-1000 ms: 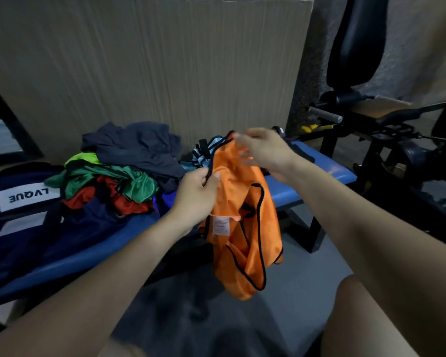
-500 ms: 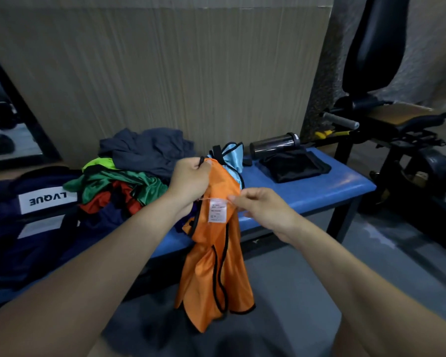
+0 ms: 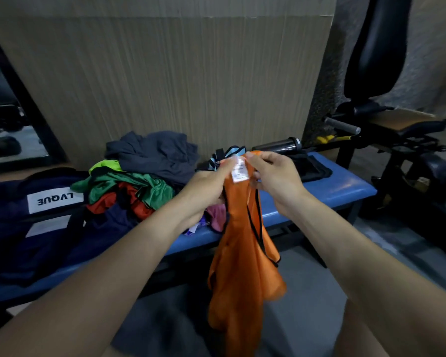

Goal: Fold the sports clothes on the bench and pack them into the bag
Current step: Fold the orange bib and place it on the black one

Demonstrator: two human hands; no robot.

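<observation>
Orange mesh vest (image 3: 245, 256) hangs off front edge of blue bench (image 3: 345, 186), over open floor. My L hand (image 3: 206, 184) and R hand (image 3: 276, 176) both pinch its top edge w/ white label (image 3: 240, 172) between them. Clothes pile (image 3: 139, 181) sits behind L hand; navy bag (image 3: 23, 228) at bench's left end.

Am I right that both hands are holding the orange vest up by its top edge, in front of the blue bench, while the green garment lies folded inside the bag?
Not quite. The head view shows the green garment crumpled in the pile on the blue bench, not folded in the bag. The rest stands: the left hand and right hand hold the orange vest by its top.
</observation>
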